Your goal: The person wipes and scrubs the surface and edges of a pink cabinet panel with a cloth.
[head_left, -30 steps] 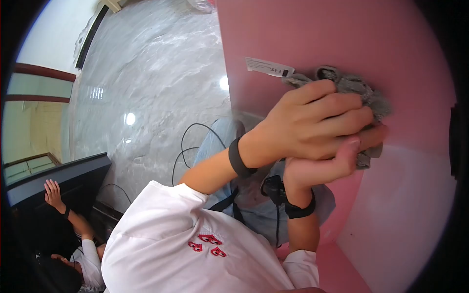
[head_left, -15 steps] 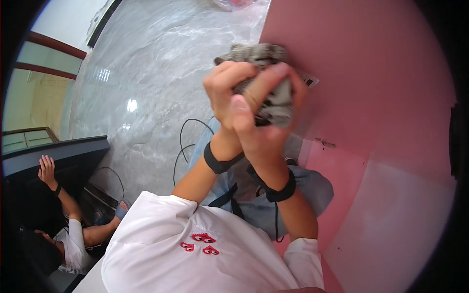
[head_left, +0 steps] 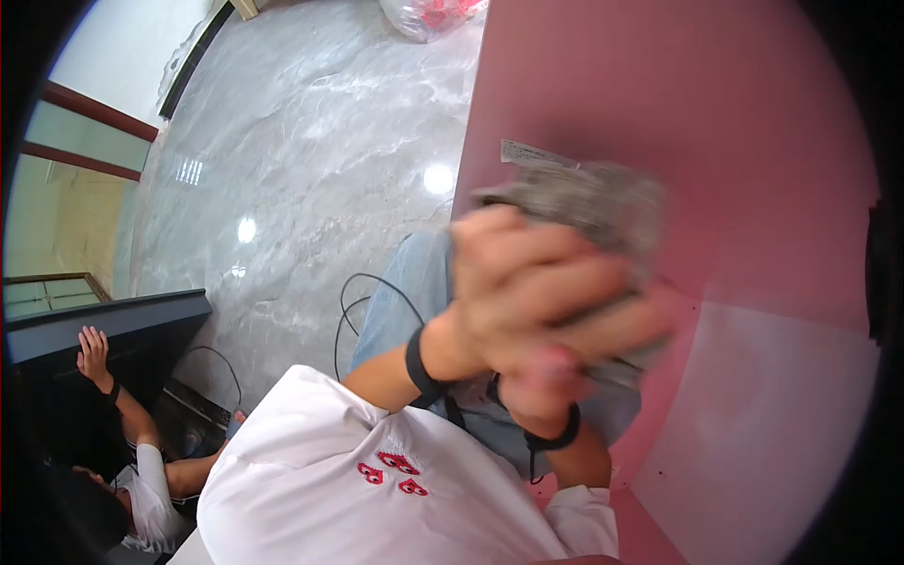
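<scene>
A crumpled grey cloth (head_left: 603, 202), blurred by motion, is bunched beyond my fingers, close to a large pink panel (head_left: 753, 122). My left hand (head_left: 546, 282) lies over it with its fingers bent round the near side. Below and partly behind the left hand, my right hand (head_left: 546, 381) presses against the same bundle; most of its fingers are hidden or smeared. A white printed label (head_left: 532, 153) is on the panel just past the cloth. Whether the cloth touches the panel cannot be made out.
Pale marbled floor (head_left: 311, 141) spreads on the left, with a thin black cable (head_left: 377, 278) near my leg. A clear plastic bag (head_left: 428, 17) lies at the top. At the lower left, another person (head_left: 155, 490) rests a hand on a dark panel (head_left: 141, 325).
Both hands and the cloth moved left and toward the floor side, then back right over the pink panel. They are now lower in view than a second ago.
</scene>
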`<action>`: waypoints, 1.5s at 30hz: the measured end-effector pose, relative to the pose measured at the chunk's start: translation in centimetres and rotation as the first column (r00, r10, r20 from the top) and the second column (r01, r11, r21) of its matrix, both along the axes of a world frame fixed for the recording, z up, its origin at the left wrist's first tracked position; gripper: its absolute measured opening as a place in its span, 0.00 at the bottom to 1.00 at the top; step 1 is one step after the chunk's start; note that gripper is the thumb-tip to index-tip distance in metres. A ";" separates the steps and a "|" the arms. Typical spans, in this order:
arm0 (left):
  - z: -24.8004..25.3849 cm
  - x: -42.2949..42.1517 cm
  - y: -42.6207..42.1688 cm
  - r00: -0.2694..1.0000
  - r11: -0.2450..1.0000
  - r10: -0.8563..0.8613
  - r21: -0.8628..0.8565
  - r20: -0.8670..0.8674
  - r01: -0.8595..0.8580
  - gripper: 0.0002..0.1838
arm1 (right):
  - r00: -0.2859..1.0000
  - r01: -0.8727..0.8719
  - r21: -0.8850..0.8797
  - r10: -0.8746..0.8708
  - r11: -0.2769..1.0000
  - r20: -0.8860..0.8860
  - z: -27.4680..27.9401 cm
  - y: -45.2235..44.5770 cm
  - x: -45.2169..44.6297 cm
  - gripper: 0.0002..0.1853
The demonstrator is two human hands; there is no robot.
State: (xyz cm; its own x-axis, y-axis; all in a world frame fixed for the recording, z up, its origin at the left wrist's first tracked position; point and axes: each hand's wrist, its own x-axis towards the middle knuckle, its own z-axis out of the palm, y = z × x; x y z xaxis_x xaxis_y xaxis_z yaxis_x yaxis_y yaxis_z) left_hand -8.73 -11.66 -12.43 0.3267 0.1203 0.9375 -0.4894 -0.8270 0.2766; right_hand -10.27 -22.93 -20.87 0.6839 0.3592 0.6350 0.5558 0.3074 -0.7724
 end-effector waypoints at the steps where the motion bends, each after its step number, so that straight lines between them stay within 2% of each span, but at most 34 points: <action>1: 1.1 0.5 -0.9 0.998 0.998 -0.054 0.012 0.014 0.054 0.16 | 0.999 0.033 0.025 -0.032 0.999 -0.042 1.2 -1.3 0.3 0.44; 2: 2.0 1.1 -1.9 0.998 0.998 -0.059 0.014 0.011 0.059 0.16 | 0.994 0.077 0.037 -0.074 0.996 -0.078 2.6 -2.6 0.3 0.44; 4: 3.5 2.5 -4.1 0.973 0.979 -0.200 -0.005 0.116 0.202 0.15 | 0.981 0.152 0.092 -0.138 0.984 -0.136 5.1 -3.7 1.3 0.42; 5: 3.9 3.3 -4.9 0.973 0.979 -0.203 -0.006 0.114 0.205 0.15 | 0.974 0.182 0.115 -0.163 0.976 -0.157 6.1 -3.8 1.9 0.41; 7: 4.3 4.7 -6.0 0.978 0.981 -0.176 -0.066 0.108 0.184 0.12 | 0.961 0.227 0.166 -0.193 0.960 -0.198 7.7 -3.0 3.5 0.40; 10: 3.7 6.1 -5.9 0.999 0.998 -0.028 -0.057 0.034 0.030 0.10 | 0.953 0.227 0.223 -0.169 0.948 -0.252 9.1 -0.9 5.4 0.37; 12: 3.1 6.5 -4.3 0.997 0.996 0.075 -0.042 0.021 -0.074 0.11 | 0.954 0.190 0.251 -0.118 0.949 -0.275 9.4 1.1 6.2 0.36; 15: 2.4 6.7 -2.5 0.950 0.960 0.277 -0.075 0.140 -0.269 0.07 | 0.956 0.126 0.257 -0.048 0.958 -0.288 9.6 3.1 6.8 0.34; 17: 1.9 6.6 -1.5 0.940 0.945 0.325 -0.070 0.102 -0.319 0.08 | 0.959 0.080 0.258 -0.003 0.963 -0.284 9.6 4.5 6.6 0.32; 19: 1.2 6.5 -0.6 0.879 0.904 0.424 -0.164 0.217 -0.395 0.13 | 0.957 0.035 0.263 0.043 0.964 -0.287 9.7 5.5 6.4 0.31; 20: 1.3 4.9 0.5 0.912 0.927 0.360 -0.185 0.196 -0.326 0.18 | 0.957 0.011 0.265 0.067 0.964 -0.282 9.8 6.2 6.2 0.30; 21: 1.1 4.6 0.6 0.913 0.926 0.363 -0.177 0.188 -0.332 0.18 | 0.956 -0.013 0.270 0.091 0.963 -0.279 9.8 6.5 6.0 0.29; 23: 0.7 4.7 0.7 0.861 0.886 0.463 -0.078 0.212 -0.457 0.16 | 0.950 -0.039 0.260 0.117 0.965 -0.289 9.8 6.8 5.4 0.28; 24: 0.0 3.7 1.3 0.890 0.903 0.427 -0.018 0.161 -0.430 0.22 | 0.951 -0.019 0.261 0.098 0.965 -0.292 9.6 6.6 5.2 0.28; 26: -1.2 1.5 3.0 0.919 0.922 0.383 0.018 0.098 -0.386 0.24 | 0.892 -0.233 0.140 0.269 0.962 -0.364 8.7 6.0 4.8 0.29; 27: -1.6 0.5 4.0 0.935 0.934 0.352 0.052 0.040 -0.353 0.25 | 0.914 -0.309 0.111 0.327 0.945 -0.241 7.8 6.1 5.4 0.30; 29: -1.9 -3.4 3.9 0.930 0.960 0.187 -0.140 -0.317 -0.241 0.28 | 0.784 -0.424 0.096 0.418 0.900 -0.459 7.5 5.0 4.5 0.31; 31: -1.5 -5.6 3.5 0.923 0.917 -0.007 -0.372 -0.384 -0.148 0.29 | 0.720 -0.453 0.125 0.444 0.883 -0.534 7.6 3.5 3.6 0.31; 33: -1.5 -6.5 2.7 0.940 0.785 -0.113 -0.610 -0.321 -0.114 0.32 | 0.773 -0.364 0.189 0.409 0.912 -0.485 7.2 2.8 1.9 0.29; 34: -0.9 -5.9 2.2 0.962 0.729 -0.109 -0.678 -0.252 -0.095 0.34 | 0.864 -0.272 0.179 0.322 0.946 -0.388 6.6 2.8 2.0 0.29; 35: -0.2 -5.8 1.6 0.976 0.661 -0.098 -0.746 -0.195 -0.083 0.38 | 0.961 -0.141 0.110 0.163 0.984 -0.223 6.6 2.3 2.1 0.30; 36: 0.5 -5.5 1.0 0.987 0.630 -0.071 -0.774 -0.142 -0.066 0.41 | 0.989 -0.022 0.040 0.028 0.999 -0.144 6.8 1.5 2.3 0.32; 37: 1.2 -5.2 0.4 0.996 0.582 -0.091 -0.812 -0.011 0.044 0.44 | 0.994 0.096 -0.021 -0.097 0.995 -0.058 7.0 0.7 2.4 0.34; 38: 2.2 -4.9 -0.9 0.993 0.551 -0.096 -0.828 0.066 0.108 0.45 | 0.991 0.123 -0.016 -0.124 0.992 -0.043 7.5 -0.4 2.5 0.34; 39: 2.9 -4.9 -2.0 0.986 0.519 -0.097 -0.839 0.135 0.165 0.45 | 0.946 -0.059 -0.018 0.050 0.998 -0.322 8.2 -1.6 2.3 0.41; 40: 2.6 -4.5 -2.9 0.983 0.521 -0.121 -0.834 0.134 0.178 0.45 | 0.791 -0.234 0.040 0.214 0.972 -0.574 8.6 -2.8 2.2 0.47; 41: 2.1 -3.9 -3.4 0.996 0.640 -0.045 -0.763 0.079 0.090 0.46 | 0.798 -0.209 0.046 0.197 0.977 -0.569 8.8 -3.7 2.1 0.47; 42: 1.6 -3.2 -4.0 0.998 0.741 0.039 -0.672 0.044 0.001 0.46 | 0.688 -0.327 0.205 0.381 0.922 -0.618 8.9 -4.6 2.4 0.51; 43: 1.3 -2.6 -4.6 1.000 0.782 0.008 -0.623 -0.002 -0.007 0.43 | 0.550 -0.418 0.368 0.554 0.831 -0.625 9.0 -5.8 2.6 0.54; 44: 0.8 -2.6 -4.1 0.984 0.879 -0.098 -0.476 -0.150 0.015 0.42 | 0.606 -0.407 0.273 0.481 0.872 -0.634 10.0 -7.5 2.8 0.54; 45: 0.9 -2.7 -3.5 0.938 0.947 -0.167 -0.313 -0.304 0.067 0.41 | 0.625 -0.387 0.280 0.473 0.879 -0.621 10.4 -9.0 3.2 0.54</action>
